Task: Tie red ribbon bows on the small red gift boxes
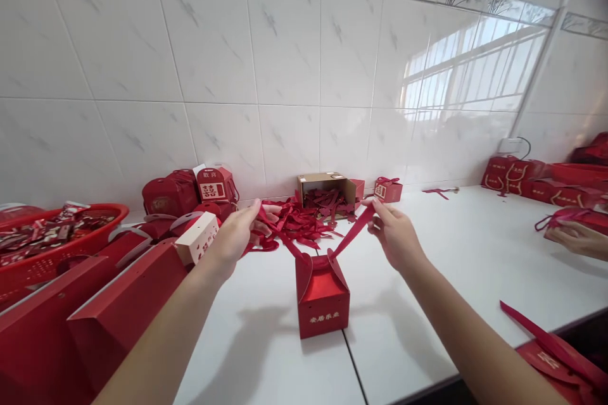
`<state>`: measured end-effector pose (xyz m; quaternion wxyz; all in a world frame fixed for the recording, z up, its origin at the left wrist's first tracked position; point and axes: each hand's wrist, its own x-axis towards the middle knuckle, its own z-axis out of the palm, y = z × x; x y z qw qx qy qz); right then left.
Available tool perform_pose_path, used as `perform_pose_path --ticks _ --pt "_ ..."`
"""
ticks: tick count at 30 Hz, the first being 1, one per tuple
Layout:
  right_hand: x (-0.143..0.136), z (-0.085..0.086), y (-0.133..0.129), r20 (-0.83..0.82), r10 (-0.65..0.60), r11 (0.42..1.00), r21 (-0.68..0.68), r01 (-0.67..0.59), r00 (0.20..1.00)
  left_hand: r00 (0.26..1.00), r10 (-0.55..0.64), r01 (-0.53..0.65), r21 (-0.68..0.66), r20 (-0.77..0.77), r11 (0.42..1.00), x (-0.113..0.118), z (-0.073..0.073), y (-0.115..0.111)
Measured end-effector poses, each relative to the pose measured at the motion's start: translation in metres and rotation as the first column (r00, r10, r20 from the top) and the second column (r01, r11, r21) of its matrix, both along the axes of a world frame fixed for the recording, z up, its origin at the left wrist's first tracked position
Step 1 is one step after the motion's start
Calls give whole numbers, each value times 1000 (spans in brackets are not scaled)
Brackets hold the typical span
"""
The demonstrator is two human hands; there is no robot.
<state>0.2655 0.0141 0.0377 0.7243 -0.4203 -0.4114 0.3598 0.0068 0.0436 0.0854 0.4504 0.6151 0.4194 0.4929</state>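
Note:
A small red gift box (323, 297) with pale lettering stands upright on the white table in front of me. A red ribbon (352, 231) runs through the top of the box, its two ends pulled apart in a V. My left hand (242, 231) pinches one end, up and to the left of the box. Up and to the right, my right hand (392, 231) pinches the other end between thumb and fingers. Behind the box lies a heap of loose red ribbons (297, 223).
An open cardboard box (327, 178) holds more ribbons by the wall. Red boxes (128, 291) and a red basket (111, 215) of wrapped sweets crowd the left. At right, another person's hand (577, 237) touches a red box; a ribboned box (553, 361) sits near the front edge.

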Motion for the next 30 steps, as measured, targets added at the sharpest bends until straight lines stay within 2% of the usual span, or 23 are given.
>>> perform_pose_path --ticks 2,5,7,9,15,16,18,20,22,24,28,30 --pt "-2 28 -2 246 15 1000 20 -20 969 993 32 -23 84 -116 996 2 14 -2" --pt "-12 61 -5 531 74 994 30 -106 844 962 104 -51 208 -251 977 6 33 -10" --pt "-20 74 -8 626 67 991 45 -122 777 942 156 -73 274 -298 959 8 43 -17" --pt "-28 79 -9 657 39 991 72 -114 753 941 180 -89 301 -288 949 8 49 -22" --pt "-49 73 -4 565 46 968 178 -176 824 968 244 -202 381 -64 902 7 46 -23" --pt "-51 72 -2 539 56 964 189 -186 841 975 221 -196 379 -23 905 8 45 -21" --pt "-55 70 2 476 118 953 191 -234 871 994 99 -112 364 56 925 11 42 -18" --pt "-58 68 6 385 233 933 172 -317 893 990 -31 -20 356 137 934 15 41 -14" --pt "-59 67 11 285 334 908 160 -388 899 976 -86 11 345 202 939 16 41 -10" --pt "-59 65 17 204 362 901 175 -397 910 968 -63 -23 337 242 941 16 41 -5" --pt "-53 65 27 67 283 928 233 -291 957 956 75 -173 337 284 925 8 43 2" --pt "-50 65 29 27 271 932 241 -269 962 949 96 -200 336 301 920 3 45 3"
